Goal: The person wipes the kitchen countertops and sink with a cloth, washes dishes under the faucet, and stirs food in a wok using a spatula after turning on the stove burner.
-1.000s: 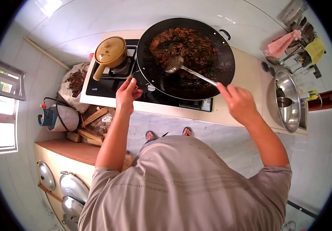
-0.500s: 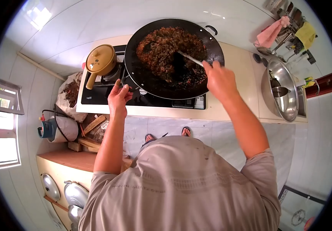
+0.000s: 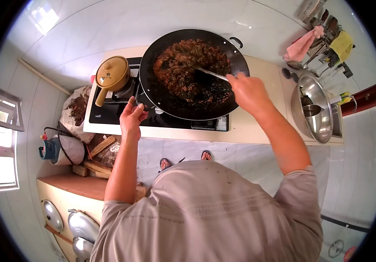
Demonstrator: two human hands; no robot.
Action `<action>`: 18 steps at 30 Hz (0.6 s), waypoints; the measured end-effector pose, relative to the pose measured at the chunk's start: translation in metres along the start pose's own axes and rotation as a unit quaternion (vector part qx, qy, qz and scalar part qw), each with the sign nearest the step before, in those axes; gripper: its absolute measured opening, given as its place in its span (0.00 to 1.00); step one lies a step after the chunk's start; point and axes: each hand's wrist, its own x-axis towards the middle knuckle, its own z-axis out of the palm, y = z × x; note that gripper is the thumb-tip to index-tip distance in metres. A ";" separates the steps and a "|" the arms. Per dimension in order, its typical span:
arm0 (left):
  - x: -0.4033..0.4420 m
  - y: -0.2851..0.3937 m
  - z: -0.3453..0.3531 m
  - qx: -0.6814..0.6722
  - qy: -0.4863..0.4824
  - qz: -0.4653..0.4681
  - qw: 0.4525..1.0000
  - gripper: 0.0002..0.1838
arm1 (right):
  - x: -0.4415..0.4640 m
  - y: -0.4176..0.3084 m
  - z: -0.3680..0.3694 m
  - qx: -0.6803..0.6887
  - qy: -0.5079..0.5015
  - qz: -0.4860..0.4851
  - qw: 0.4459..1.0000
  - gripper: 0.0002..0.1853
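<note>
A large black wok point(image 3: 153, 94) stands on the gas stove point(image 3: 109, 115), holding a dark reddish-brown chopped mixture point(image 3: 185, 78). My right hand point(image 3: 249, 92) is closed round the handle of a metal ladle point(image 3: 212, 74) at the wok's right side. The ladle's head is blurred and partly sunk in the mixture. Near the wok's lower left edge is my left hand point(image 3: 132, 117), palm up with fingers apart and curled; nothing shows in it, and the wok's left handle lies just beyond the fingertips. A lidded yellow pot point(image 3: 111, 73) sits on the left burner.
On the right of the counter point(image 3: 257, 126) stands a steel basin point(image 3: 321, 94) with metalware inside. Utensils, a pink cloth point(image 3: 303, 45) and a yellow cloth point(image 3: 341, 45) hang on the wall. A sack point(image 3: 68, 120), firewood point(image 3: 102, 146) and pot lids point(image 3: 83, 225) are at the left.
The ladle's head has moved up and left through the mixture, and my right hand has shifted left with it. My left hand has dropped back slightly from the wok. The view has shifted a little.
</note>
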 end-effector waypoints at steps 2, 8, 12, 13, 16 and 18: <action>0.000 0.000 -0.002 -0.001 -0.001 0.008 1.000 0.35 | 0.014 0.000 0.005 0.021 0.024 0.002 0.999 0.14; 0.001 0.004 -0.004 -0.015 -0.009 -0.031 0.999 0.37 | 0.004 0.054 -0.112 0.078 -0.098 0.094 0.988 0.14; 0.002 0.004 0.000 -0.057 -0.013 -0.032 0.998 0.39 | 0.036 0.100 -0.114 0.057 -0.289 0.173 0.940 0.13; 0.003 0.002 0.001 -0.050 -0.010 -0.013 0.999 0.40 | 0.046 0.111 -0.099 0.055 -0.349 0.193 0.915 0.13; 0.008 -0.006 -0.002 -0.009 -0.012 0.039 0.999 0.41 | 0.062 0.110 -0.028 0.200 -0.298 0.262 0.896 0.17; 0.008 -0.007 -0.002 0.015 -0.011 0.065 0.998 0.43 | 0.060 0.087 0.033 0.241 -0.214 0.222 0.920 0.19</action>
